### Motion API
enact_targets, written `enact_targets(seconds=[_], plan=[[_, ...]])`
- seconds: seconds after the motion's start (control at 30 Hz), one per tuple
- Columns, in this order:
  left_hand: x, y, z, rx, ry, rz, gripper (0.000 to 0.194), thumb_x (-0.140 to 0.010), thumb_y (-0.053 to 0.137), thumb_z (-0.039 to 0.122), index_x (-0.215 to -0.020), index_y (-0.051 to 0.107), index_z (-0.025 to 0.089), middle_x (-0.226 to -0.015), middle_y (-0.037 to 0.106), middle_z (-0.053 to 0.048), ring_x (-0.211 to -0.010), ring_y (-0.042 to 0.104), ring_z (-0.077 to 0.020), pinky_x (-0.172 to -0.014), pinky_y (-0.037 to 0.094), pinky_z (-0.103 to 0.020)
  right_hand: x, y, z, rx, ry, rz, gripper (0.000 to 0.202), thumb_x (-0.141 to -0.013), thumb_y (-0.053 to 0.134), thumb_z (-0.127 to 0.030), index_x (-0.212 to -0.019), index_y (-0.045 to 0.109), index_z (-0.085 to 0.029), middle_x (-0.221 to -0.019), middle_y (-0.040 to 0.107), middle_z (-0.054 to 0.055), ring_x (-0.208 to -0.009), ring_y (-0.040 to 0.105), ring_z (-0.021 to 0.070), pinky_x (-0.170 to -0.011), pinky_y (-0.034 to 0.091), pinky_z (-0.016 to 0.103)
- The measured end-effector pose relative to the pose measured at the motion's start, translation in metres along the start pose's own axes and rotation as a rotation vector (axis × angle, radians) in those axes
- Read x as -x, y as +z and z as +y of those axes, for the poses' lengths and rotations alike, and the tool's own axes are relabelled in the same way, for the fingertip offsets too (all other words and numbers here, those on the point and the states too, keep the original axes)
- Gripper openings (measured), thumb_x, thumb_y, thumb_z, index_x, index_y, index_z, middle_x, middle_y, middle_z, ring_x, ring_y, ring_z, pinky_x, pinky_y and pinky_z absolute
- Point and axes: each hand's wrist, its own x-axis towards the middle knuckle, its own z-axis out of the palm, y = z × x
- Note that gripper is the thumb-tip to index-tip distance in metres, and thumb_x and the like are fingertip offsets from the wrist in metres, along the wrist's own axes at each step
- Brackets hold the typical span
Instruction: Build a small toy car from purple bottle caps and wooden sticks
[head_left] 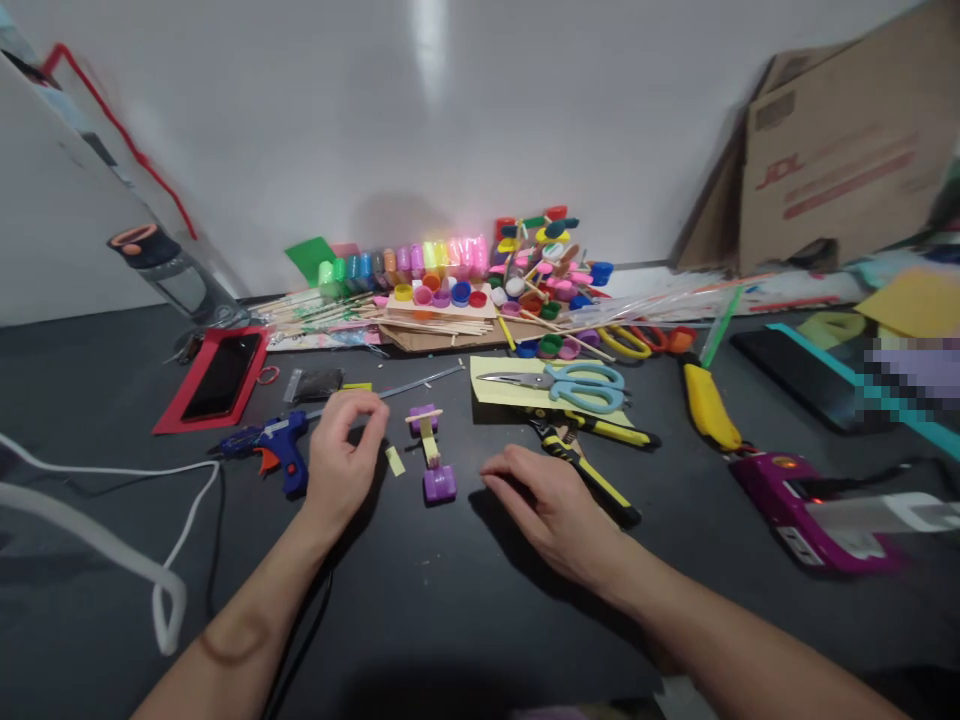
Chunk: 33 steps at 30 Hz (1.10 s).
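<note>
Between my hands, on the dark table, lies a small purple and pale-yellow craft piece with a purple part at each end and a short wooden stick across its far end. My left hand is curled to its left, thumb and forefinger tips together, and nothing shows in them. A small pale-yellow paper strip lies between that hand and the piece. To the right, my right hand hovers over the table with its fingers drawn together and no object visible in them. Neither hand touches the piece.
A blue glue gun lies left of my left hand. Blue-handled scissors rest on yellow paper, with yellow-black pliers nearer me. Behind are wooden sticks and colourful caps. A purple power strip stands right.
</note>
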Motion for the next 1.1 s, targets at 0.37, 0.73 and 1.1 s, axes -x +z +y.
enact_targets(seconds=[0.37,0.73,1.1], plan=[[-0.001,-0.01,0.004,-0.027,0.305,0.144,0.021,-0.091,0.057,0.019,-0.071,0.058,0.022,-0.08,0.067,-0.004,-0.089,0.063,-0.0225,-0.087,0.047,-0.043,0.035,-0.055,0.027,0.59,0.276,-0.039,0.014,-0.09,0.064,-0.024,-0.076,0.059,-0.021,-0.077,0.067,0.008,-0.075,0.064,0.0241,-0.065,0.046,0.032],[0.002,-0.009,0.004,-0.022,0.4,0.114,0.016,-0.091,0.057,0.011,-0.081,0.06,0.022,-0.085,0.066,-0.006,-0.092,0.062,-0.0237,-0.087,0.045,-0.045,0.072,-0.049,0.054,0.638,0.19,-0.045,0.017,-0.097,0.049,-0.022,-0.081,0.053,-0.021,-0.079,0.063,0.006,-0.07,0.061,0.0217,-0.063,0.045,0.031],[0.003,-0.006,0.001,-0.021,0.417,0.118,0.015,-0.09,0.058,0.011,-0.08,0.06,0.021,-0.085,0.066,-0.006,-0.091,0.062,-0.0241,-0.089,0.046,-0.046,0.1,-0.078,0.05,0.497,0.073,0.054,0.015,-0.103,0.04,-0.024,-0.095,0.051,-0.02,-0.083,0.06,0.007,-0.074,0.059,0.0203,-0.064,0.048,0.03]])
